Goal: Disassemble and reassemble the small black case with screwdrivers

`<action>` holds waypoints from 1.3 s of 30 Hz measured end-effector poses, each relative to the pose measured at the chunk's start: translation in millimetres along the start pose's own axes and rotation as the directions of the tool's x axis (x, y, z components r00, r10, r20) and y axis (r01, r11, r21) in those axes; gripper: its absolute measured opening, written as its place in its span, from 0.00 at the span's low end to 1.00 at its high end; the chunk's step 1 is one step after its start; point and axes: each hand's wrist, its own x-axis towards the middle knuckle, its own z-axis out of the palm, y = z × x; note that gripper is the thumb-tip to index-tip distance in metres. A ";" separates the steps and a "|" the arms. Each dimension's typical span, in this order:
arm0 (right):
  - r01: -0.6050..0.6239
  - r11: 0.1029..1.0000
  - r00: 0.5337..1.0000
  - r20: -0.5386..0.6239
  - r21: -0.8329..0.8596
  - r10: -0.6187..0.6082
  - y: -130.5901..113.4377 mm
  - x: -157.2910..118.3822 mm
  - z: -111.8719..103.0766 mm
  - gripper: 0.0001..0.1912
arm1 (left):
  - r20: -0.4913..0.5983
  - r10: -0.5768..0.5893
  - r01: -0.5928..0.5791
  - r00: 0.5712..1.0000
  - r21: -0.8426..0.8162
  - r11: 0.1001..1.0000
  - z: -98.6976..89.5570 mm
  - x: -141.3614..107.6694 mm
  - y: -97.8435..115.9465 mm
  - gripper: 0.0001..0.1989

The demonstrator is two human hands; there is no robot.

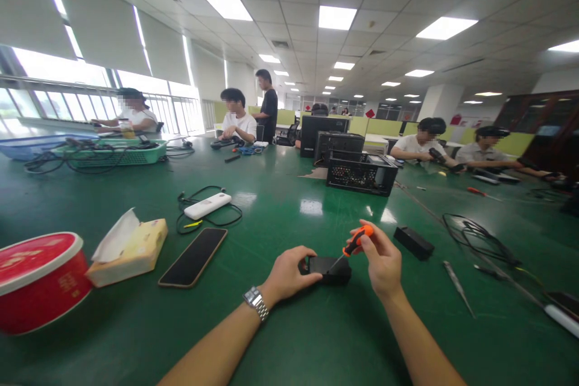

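Note:
On the green table in front of me lies a small black box (340, 273), perhaps a power adapter. My left hand (289, 274) grips its left end between thumb and fingers, a metal watch (256, 303) on that wrist. In my right hand (382, 256) is a screwdriver (354, 242) with an orange and black handle, held tilted. The shaft points down and left, and its tip meets the upper face of the box; whether it sits in a screw is too small to tell. Right of that hand rests a second black box (413, 243).
To the left are a phone (193, 257), a tissue pack (131, 250), a red tub (43, 280) and a white power strip (207, 206) with cable. A pen-like tool (458, 288) and black cables (482, 241) lie right. An opened computer case (362, 174) stands ahead; several people work beyond.

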 end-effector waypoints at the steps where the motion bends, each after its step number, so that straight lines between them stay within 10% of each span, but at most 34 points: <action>1: 0.004 1.000 1.000 -0.002 -0.005 -0.004 -0.3 0.2 -0.4 0.16 | 0.001 -0.002 0.002 1.000 0.001 1.000 -0.3 -0.1 0.0 0.20; 39: 0.053 0.995 0.998 0.029 -0.086 -0.050 -0.7 -1.9 -2.9 0.18 | 0.127 0.044 -0.035 0.991 -0.072 0.997 -0.2 -5.5 5.7 0.21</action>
